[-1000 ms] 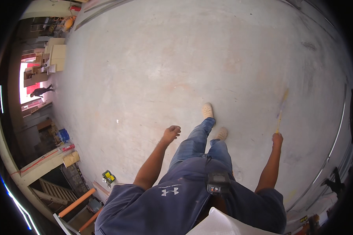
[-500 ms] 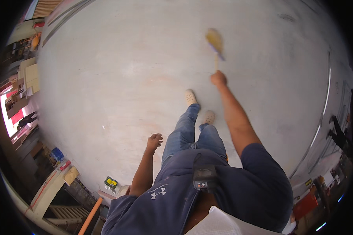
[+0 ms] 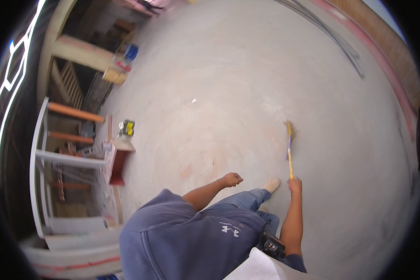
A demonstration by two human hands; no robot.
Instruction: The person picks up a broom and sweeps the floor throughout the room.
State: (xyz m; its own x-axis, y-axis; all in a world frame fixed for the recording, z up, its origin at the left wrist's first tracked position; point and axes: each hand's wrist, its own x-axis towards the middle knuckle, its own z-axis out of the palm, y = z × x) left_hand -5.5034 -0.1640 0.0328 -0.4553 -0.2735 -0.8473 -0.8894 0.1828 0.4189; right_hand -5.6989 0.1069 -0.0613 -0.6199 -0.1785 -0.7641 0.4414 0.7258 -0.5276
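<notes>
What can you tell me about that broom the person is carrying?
The short hand broom has a thin yellow stick handle with a purple band near its head and a small fan of straw-coloured bristles. The person's right hand grips the handle's lower end, so the bristles point away from the body over the pale grey concrete floor. Whether the bristles touch the floor cannot be told.

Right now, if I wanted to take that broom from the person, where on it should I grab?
Probably the bare middle of the broom handle, coming from its open side away from the person. The right hand already grips the near end, and the bristles rest on the concrete floor, so only the slim stick between them is free.
</notes>
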